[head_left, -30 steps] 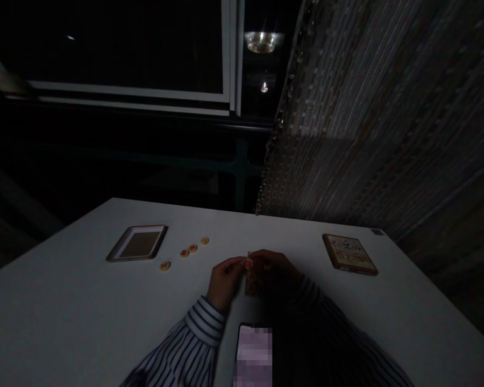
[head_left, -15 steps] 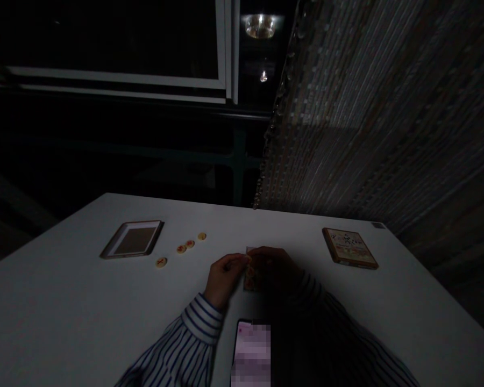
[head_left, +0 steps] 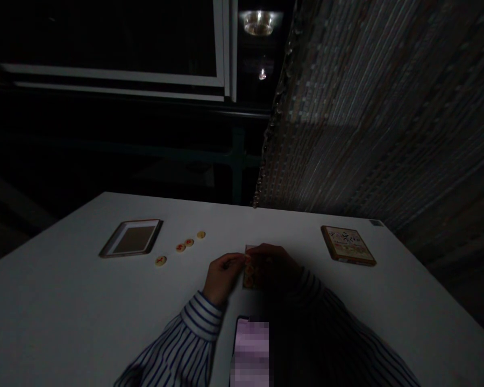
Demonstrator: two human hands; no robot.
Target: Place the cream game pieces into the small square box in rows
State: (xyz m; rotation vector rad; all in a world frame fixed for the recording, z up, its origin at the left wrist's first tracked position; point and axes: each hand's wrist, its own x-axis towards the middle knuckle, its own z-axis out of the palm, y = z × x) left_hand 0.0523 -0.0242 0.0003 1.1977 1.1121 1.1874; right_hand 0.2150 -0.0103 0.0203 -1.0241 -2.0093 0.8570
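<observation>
My left hand (head_left: 225, 277) is closed, thumb and fingers pinched at the upper left edge of a small case (head_left: 249, 278) with round red-marked pieces in it. What the pinch holds is too small to make out. In deep shadow, my right hand (head_left: 276, 266) reaches over the right part of the same case and hides it; its fingertips come close to those of my left hand. Left of the hands, round wooden pieces lie on the table: one (head_left: 160, 260) nearer me, two side by side (head_left: 184, 245), and one (head_left: 201, 235) farther back.
An open shallow box (head_left: 134, 239) rests at the left of the white table (head_left: 84, 301). A flat box with a printed cover (head_left: 349, 244) lies at the right. A phone (head_left: 250, 344) is between my forearms. A string curtain (head_left: 326, 107) hangs behind the table.
The view has shifted slightly. My fingers have moved a little at the case, and the red-marked pieces in it show more clearly.
</observation>
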